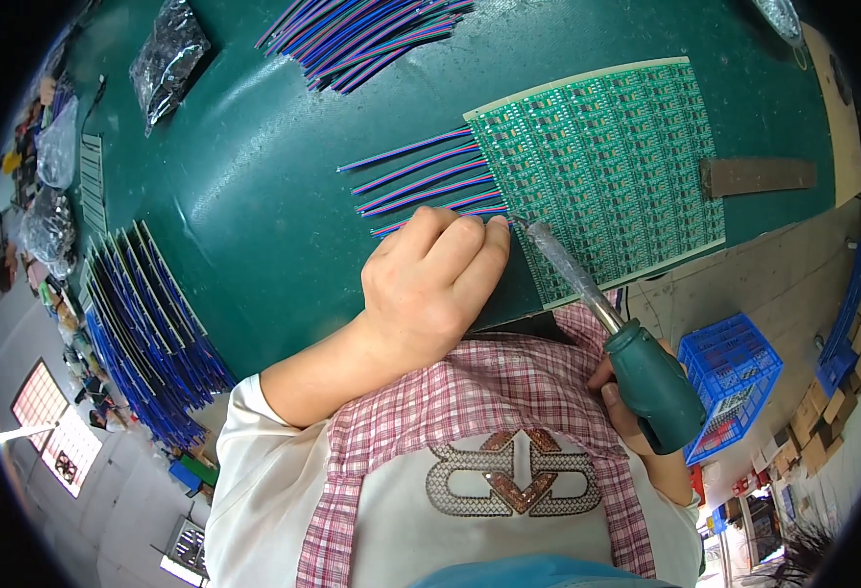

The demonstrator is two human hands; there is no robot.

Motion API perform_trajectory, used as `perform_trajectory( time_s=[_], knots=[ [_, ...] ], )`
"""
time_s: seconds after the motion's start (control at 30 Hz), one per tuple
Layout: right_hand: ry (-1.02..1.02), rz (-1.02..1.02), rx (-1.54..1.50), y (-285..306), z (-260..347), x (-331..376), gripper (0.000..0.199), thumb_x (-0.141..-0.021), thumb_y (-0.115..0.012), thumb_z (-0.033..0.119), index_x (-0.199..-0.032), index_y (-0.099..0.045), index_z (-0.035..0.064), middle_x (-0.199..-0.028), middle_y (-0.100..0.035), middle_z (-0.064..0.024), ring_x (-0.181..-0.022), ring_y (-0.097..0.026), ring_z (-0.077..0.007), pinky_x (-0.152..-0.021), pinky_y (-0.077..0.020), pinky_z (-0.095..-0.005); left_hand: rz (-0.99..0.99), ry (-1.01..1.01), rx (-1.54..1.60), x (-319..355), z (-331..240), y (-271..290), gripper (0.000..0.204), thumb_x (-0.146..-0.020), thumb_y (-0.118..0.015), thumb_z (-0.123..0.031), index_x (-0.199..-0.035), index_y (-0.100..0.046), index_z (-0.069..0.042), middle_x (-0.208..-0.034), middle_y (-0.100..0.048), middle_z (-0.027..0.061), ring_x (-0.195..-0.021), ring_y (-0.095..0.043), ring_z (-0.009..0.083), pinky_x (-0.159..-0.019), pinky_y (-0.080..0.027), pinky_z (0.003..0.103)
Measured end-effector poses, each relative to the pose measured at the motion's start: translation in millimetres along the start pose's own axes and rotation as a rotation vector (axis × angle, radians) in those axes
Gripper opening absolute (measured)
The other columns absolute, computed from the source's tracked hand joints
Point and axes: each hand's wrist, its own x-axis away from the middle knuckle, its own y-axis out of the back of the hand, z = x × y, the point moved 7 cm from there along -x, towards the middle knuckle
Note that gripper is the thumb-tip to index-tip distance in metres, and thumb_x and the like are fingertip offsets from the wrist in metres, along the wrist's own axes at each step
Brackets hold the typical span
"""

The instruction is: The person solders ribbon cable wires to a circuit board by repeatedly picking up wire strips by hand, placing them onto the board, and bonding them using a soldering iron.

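Observation:
A green panel of small circuit boards [607, 167] lies on the dark green table mat [254, 176]. Several flat striped ribbon cables [421, 171] reach its left edge. My left hand [430, 284] rests at that edge, fingers curled down on the lowest cable end. My right hand [631, 407] grips the green handle of a soldering iron [636, 363]. The iron's metal shaft slants up and left, and its tip [521, 223] sits next to my left fingertips at the panel's edge.
A bundle of ribbon cables [367, 39] lies at the top. Fanned blue-edged strips [146, 323] sit at the left, a black plastic bag [168, 59] top left. A brown strip [759, 176] lies right of the panel. A blue crate [734, 377] stands on the floor.

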Motion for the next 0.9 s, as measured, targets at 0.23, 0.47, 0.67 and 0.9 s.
perform_trajectory(
  time_s=[0.23,0.47,0.67,0.9],
  knots=[
    [-0.01,0.036,0.074,4.0,11.5,-10.1,0.024,-0.069,-0.078,0.019,-0.092,-0.07,0.0166,-0.087,-0.07,-0.0061,-0.07,-0.068,-0.0226,-0.058,-0.051,-0.0319,-0.011,-0.01,-0.003,-0.2,-0.5,0.3,0.03,-0.063,-0.073,0.002,-0.093,-0.071,-0.001,-0.079,-0.061,0.0043,-0.07,-0.06,0.0187,-0.057,-0.05,0.029],
    [0.087,0.005,0.243,3.7,16.4,-7.8,0.008,-0.076,-0.066,0.004,-0.084,-0.068,0.0028,-0.078,-0.069,-0.0079,-0.073,-0.059,-0.0235,-0.07,-0.0453,-0.0346,-0.014,-0.005,-0.002,-0.2,-0.4,-0.3,0.03,-0.063,-0.074,0.002,-0.092,-0.071,-0.002,-0.078,-0.061,0.004,-0.069,-0.06,0.0184,-0.056,-0.05,0.029],
    [0.096,0.018,0.241,3.8,18.0,-8.7,0.008,-0.077,-0.066,0.006,-0.084,-0.068,0.0031,-0.078,-0.069,-0.0078,-0.073,-0.058,-0.0235,-0.071,-0.0449,-0.036,-0.02,-0.008,0.001,0.5,0.3,-1.0,0.03,-0.063,-0.074,0.002,-0.093,-0.071,-0.002,-0.079,-0.061,0.0037,-0.07,-0.06,0.0183,-0.056,-0.05,0.029],
    [0.069,0.027,0.224,4.0,22.1,-10.1,0.007,-0.08,-0.068,0.01,-0.082,-0.069,0.0037,-0.079,-0.069,-0.0073,-0.074,-0.058,-0.0241,-0.072,-0.0457,-0.0357,-0.02,-0.01,-0.006,1.0,0.0,-1.2,0.031,-0.062,-0.074,0.002,-0.093,-0.071,-0.003,-0.079,-0.061,0.0037,-0.07,-0.06,0.0184,-0.056,-0.05,0.029]
  ],
)
